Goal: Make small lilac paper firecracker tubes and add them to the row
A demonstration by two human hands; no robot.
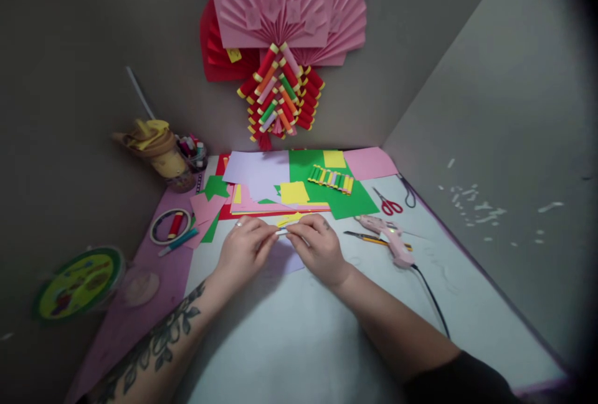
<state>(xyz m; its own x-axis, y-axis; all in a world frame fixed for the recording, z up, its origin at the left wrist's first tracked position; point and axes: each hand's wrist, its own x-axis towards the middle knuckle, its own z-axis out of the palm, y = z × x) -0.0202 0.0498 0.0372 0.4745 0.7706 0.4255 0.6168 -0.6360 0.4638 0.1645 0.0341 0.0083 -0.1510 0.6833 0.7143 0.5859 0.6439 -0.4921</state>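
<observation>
My left hand (246, 243) and my right hand (318, 246) meet above the middle of the table. Between their pinched fingertips is a small pale paper roll (283, 231), mostly covered by the fingers. Under the hands lies a light purple paper piece (284, 259). Just behind them are yellow paper scraps (290, 220). A row of small green, yellow and purple paper rolls (331, 178) rests on a green sheet (352, 200) further back.
To the right lie red-handled scissors (390, 206), a craft knife (367, 238) and a pink glue gun (395, 243) with a black cord. At left are a tape roll (159, 239), a teal marker (178, 242) and a cup (170, 164). Paper firecrackers (279, 96) hang on the wall.
</observation>
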